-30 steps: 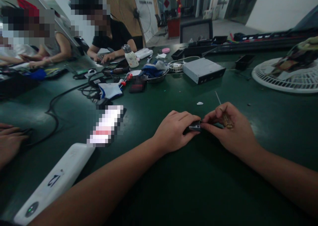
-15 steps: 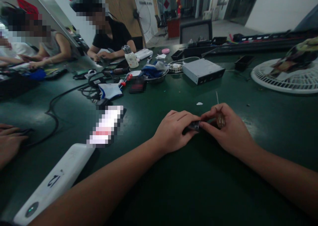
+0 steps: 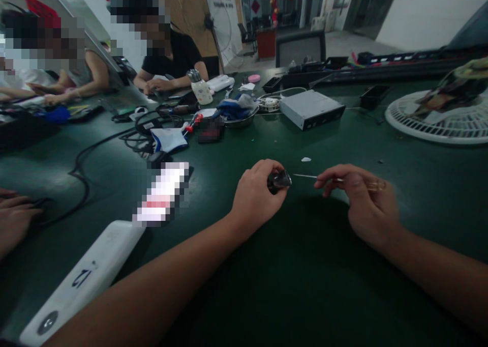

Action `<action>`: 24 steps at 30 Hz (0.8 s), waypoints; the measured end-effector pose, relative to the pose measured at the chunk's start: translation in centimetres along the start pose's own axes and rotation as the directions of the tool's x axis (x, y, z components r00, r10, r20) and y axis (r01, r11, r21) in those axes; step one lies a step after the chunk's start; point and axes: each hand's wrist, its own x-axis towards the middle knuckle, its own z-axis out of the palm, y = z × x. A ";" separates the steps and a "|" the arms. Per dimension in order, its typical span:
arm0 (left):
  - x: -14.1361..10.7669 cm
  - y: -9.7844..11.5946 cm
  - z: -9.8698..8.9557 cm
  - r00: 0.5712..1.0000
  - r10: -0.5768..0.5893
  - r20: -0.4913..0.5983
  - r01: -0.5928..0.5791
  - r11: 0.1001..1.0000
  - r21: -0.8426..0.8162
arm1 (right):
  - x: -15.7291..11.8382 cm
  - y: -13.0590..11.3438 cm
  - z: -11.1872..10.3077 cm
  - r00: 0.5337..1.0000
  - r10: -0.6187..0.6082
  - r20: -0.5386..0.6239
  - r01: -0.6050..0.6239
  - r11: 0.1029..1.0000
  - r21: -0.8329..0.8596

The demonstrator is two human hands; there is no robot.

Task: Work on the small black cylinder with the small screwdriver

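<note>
A small dark, shiny part sits in my left hand, with thumb and fingers closed round it. Its exact kind does not show; one end faces right and catches the light. My right hand is closed on a screwdriver with a clear amber handle. The thin metal shaft lies nearly level, and its tip points left at the dark part, a small gap apart. Both hands are just above the dark green table.
A white scrap lies beyond my hands. Farther back are a grey metal drive box and a white fan grille. Left are a phone, a long white device, black cables and another person's hand. Two people sit across the table.
My right hand has drawn back to the right, and the screwdriver has swung from upright to level, pointing left. My left hand has turned the dark part and shifted slightly left.
</note>
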 end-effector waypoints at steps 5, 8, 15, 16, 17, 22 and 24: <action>0.1 0.1 -0.1 0.999 0.024 0.025 -0.024 1.000 -0.006 | 0.1 -0.4 0.0 0.998 -0.023 0.055 0.020 0.999 0.045; 0.2 0.3 -0.2 0.997 0.067 0.048 -0.067 0.998 -0.015 | 0.2 -0.4 0.1 0.998 0.021 0.056 -0.022 1.000 0.014; 0.2 0.3 -0.2 0.997 0.078 0.028 -0.078 0.997 -0.009 | 0.2 0.0 0.0 0.998 0.034 0.050 -0.034 0.999 0.012; 0.2 0.3 -0.2 0.996 0.078 0.032 -0.078 0.997 -0.007 | 0.2 0.0 0.0 0.998 0.025 0.060 -0.027 0.999 0.029; 0.2 0.3 -0.1 0.996 0.081 0.039 -0.081 0.997 -0.005 | 0.2 0.0 0.0 0.998 0.018 0.067 -0.021 0.999 0.043; 0.2 0.4 -0.2 0.993 0.102 0.058 -0.102 0.995 -0.004 | 0.4 -0.2 0.1 0.998 0.060 0.035 -0.060 0.998 -0.012; 0.2 0.4 -0.2 0.994 0.099 0.055 -0.099 0.995 -0.005 | 0.5 -0.1 0.1 0.996 0.083 0.020 -0.082 0.996 -0.038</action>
